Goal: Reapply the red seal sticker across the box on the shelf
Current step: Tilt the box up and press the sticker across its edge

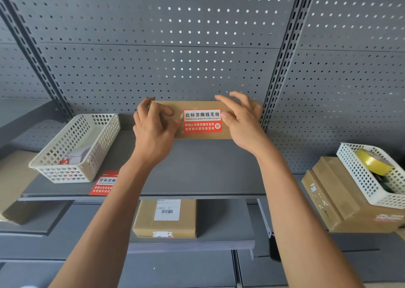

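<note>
Head view puts your two hands on a flat cardboard box (203, 134) standing at the back of the grey shelf (197, 169), against the pegboard. Its long axis runs left to right, and the red seal sticker (202, 121) lies on its face between your hands. Your right hand (241, 121) is nearer: its thumb presses the sticker's right edge, fingers loosely spread over the box top. Your left hand (153, 127) is curled on the box's left end, gripping it. Smoothing probably runs leftward. A white basket (74, 147) and a spare red sticker (105, 183) sit well clear to the left.
</note>
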`<state>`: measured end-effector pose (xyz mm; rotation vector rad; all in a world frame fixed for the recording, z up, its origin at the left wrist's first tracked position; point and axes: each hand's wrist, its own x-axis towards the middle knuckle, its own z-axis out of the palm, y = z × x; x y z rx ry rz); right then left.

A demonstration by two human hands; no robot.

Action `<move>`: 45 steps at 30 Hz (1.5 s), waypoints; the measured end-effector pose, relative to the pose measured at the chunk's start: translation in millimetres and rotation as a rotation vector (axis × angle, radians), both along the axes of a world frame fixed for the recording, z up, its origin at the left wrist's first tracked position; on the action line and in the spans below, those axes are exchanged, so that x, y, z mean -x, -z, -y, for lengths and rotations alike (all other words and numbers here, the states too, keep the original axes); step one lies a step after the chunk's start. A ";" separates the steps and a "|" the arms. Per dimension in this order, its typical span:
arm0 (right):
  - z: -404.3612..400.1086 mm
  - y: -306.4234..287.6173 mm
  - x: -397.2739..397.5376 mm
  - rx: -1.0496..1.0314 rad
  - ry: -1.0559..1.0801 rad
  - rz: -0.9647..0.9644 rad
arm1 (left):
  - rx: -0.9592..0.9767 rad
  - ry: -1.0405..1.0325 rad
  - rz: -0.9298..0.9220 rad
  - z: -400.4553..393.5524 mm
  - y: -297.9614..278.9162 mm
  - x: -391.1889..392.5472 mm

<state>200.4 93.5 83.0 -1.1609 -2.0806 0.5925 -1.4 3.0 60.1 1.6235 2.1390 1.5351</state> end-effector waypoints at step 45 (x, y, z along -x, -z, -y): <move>63.0 110.1 -9.8 -0.069 0.007 0.039 | 0.062 0.156 -0.011 71.1 102.4 6.5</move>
